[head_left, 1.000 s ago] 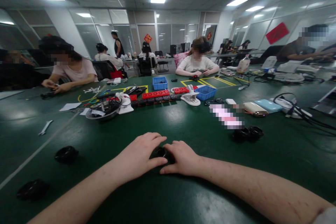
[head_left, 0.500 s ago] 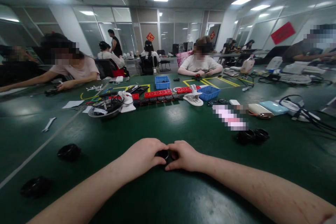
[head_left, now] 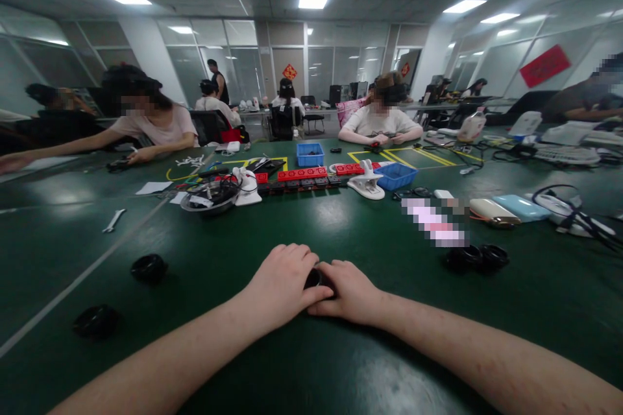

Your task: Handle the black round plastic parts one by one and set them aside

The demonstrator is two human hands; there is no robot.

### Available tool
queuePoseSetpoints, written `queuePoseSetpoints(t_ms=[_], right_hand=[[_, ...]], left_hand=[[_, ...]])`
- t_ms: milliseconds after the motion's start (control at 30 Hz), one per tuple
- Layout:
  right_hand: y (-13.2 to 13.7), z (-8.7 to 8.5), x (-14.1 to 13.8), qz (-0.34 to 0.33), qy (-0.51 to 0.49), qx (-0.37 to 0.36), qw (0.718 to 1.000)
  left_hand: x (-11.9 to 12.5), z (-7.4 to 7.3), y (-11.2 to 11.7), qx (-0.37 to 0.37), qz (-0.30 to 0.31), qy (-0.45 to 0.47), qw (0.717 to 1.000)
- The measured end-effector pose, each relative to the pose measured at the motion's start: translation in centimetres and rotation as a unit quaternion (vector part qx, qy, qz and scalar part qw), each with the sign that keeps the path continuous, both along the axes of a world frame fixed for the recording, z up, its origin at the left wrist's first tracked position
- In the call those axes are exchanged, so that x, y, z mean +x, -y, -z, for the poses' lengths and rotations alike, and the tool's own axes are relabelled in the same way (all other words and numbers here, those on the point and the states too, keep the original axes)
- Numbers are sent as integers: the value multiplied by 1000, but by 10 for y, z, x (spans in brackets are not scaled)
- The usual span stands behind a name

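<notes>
Both of my hands close around one black ring-shaped part (head_left: pixel 314 279) low over the green table (head_left: pixel 272 233). My left hand (head_left: pixel 287 279) wraps it from the left and above, its thumb lying across the front. From the right, my right hand (head_left: pixel 348 292) grips the same part, thumb and fingers curled round it. Most of the part is hidden by the fingers; a dark round opening shows between them. Similar black ring-shaped parts lie apart from my hands: one (head_left: pixel 148 268) and another (head_left: pixel 96 321) at the left, and two touching (head_left: pixel 464 257) (head_left: pixel 494 256) at the right.
A wrench (head_left: pixel 114 220) lies at the left. Farther back are a metal bowl of cables (head_left: pixel 209 207), a red-and-black row of sockets (head_left: pixel 302 175), a white clamp (head_left: pixel 366 185) and blue bins (head_left: pixel 310 154) (head_left: pixel 396 176). A power bank (head_left: pixel 494 213) lies at the right. Co-workers sit around the table.
My left hand has shifted its grip over the black part, its thumb now overlapping my right hand's. The whole view has swung slightly left, so the surroundings sit farther right.
</notes>
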State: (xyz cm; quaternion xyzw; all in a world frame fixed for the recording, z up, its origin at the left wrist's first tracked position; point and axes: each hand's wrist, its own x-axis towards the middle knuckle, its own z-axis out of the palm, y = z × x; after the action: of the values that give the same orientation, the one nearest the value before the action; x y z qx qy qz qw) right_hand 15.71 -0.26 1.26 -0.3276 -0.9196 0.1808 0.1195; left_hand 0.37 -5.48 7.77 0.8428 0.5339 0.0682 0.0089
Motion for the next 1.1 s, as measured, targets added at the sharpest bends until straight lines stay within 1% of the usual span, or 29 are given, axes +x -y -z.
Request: queuePoseSetpoints(t_ms=[67, 100, 133, 200, 300, 467, 533, 600, 667, 733, 800, 867, 933, 1000, 1067, 1100], right_hand=[[-5, 0, 4, -40, -15, -27, 999], [-8, 0, 6, -57, -17, -38, 997], [-11, 0, 7, -69, -18, -48, 996], [-15, 1, 8, -79, -20, -61, 995], [-18, 3, 6, -68, -28, -68, 995], [-18, 2, 5, -58, -29, -79, 995], [-17, 2, 5, -59, -27, -82, 994], [-15, 2, 4, -56, -23, -79, 995], [-11, 3, 2, -30, -18, -64, 997], [-6, 4, -1, 15, -5, -32, 999], [-1, 4, -4, 52, 14, 9, 999], [3, 5, -7, 60, 30, 37, 997], [5, 4, -7, 56, 34, 46, 997], [4, 4, -5, 45, 24, 39, 998], [0, 3, -1, 18, 0, 20, 1000], [-3, 2, 2, -5, -13, 4, 1000]], left_hand=[[-11, -6, -2, -43, 79, 47, 995], [-15, -8, -3, -67, 108, 62, 990], [-18, -10, -4, -88, 128, 71, 985], [-21, -12, -6, -119, 145, 77, 979], [-19, -12, -8, -135, 136, 75, 979], [-12, -13, -8, -129, 101, 55, 985], [-9, -12, -8, -122, 83, 36, 988], [-4, -11, -8, -110, 51, 9, 993], [2, -7, -7, -92, 7, -16, 996], [9, -1, -4, -67, -37, -33, 997], [16, 5, -1, -45, -67, -45, 996], [20, 8, 3, -27, -86, -59, 994], [20, 9, 5, -10, -87, -68, 994], [15, 6, 6, 3, -71, -59, 996], [6, 1, 4, -9, -33, -23, 999], [1, -2, 3, -29, -7, 1, 1000]])
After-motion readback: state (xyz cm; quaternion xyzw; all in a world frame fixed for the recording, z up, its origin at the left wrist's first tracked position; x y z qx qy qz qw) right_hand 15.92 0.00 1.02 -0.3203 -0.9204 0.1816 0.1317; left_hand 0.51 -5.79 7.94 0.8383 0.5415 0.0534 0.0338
